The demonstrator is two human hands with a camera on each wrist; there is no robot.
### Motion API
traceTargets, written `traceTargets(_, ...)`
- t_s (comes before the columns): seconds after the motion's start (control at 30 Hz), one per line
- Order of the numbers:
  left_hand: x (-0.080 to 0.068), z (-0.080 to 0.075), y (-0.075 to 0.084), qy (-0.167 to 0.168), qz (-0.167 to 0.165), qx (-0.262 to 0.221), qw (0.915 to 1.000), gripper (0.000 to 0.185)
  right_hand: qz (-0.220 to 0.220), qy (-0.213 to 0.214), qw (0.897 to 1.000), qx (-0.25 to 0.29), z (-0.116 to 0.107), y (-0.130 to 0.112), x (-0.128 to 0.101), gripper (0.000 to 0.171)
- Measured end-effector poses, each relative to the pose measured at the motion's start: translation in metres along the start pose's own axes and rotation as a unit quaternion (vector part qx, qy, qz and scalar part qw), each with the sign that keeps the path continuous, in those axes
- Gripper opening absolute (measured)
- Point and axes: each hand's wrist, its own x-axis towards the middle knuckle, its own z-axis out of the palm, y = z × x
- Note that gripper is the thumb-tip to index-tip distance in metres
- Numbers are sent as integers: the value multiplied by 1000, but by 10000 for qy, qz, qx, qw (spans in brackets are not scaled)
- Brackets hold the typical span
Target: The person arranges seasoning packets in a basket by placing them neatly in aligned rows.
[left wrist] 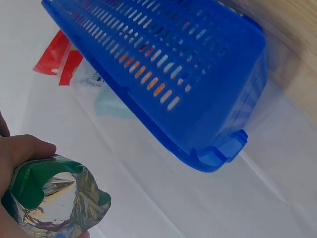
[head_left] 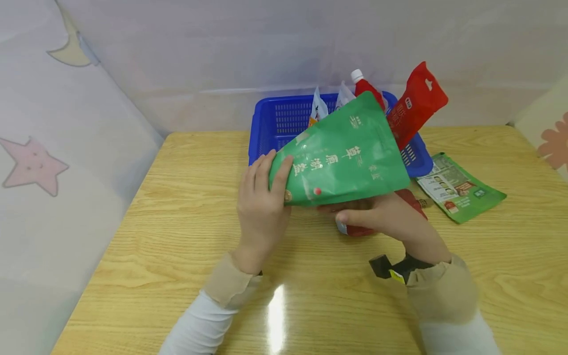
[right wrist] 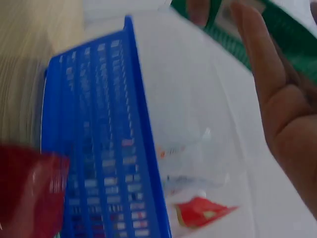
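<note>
1. The left hand (head_left: 263, 202) grips the green pouch (head_left: 343, 153) by one end, probably to steer it; the right hand (head_left: 397, 219), fingers extended, lies beneath, apparently supporting.
2. Glossy and white-lettered, the green pouch tilts before the blue basket (head_left: 263, 128), its hollow end silvery inside.
3. The blue basket likely props up the leaning red packet (head_left: 418, 106).

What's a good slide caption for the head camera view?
Left hand gripping a green pouch that partly hides a blue basket; right hand at the pouch's lower edge.
</note>
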Motion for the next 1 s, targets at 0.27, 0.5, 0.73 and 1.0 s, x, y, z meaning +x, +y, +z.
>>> traceTargets(0.27, 4, -3, -8, -114, -293, -289, 9991, 39, -685, 1474, 9576, -2380, -20, 20, 12, 52)
traceTargets(0.5, 6, -4, -11, -178, -374, -555, 9976, 43, -929, 1771, 9076, -3691, -51, 56, 21, 33)
traceTargets(0.73, 7, -4, -17, -257, -711, -1016, 9920, 49, 153, 1240, 8533, -5062, -53, 65, 19, 41)
traceTargets(1.0, 5, -1, -23, -661, -1411, -1868, 9700, 49, 277, 1333, 8345, -5339, -49, 67, 20, 33)
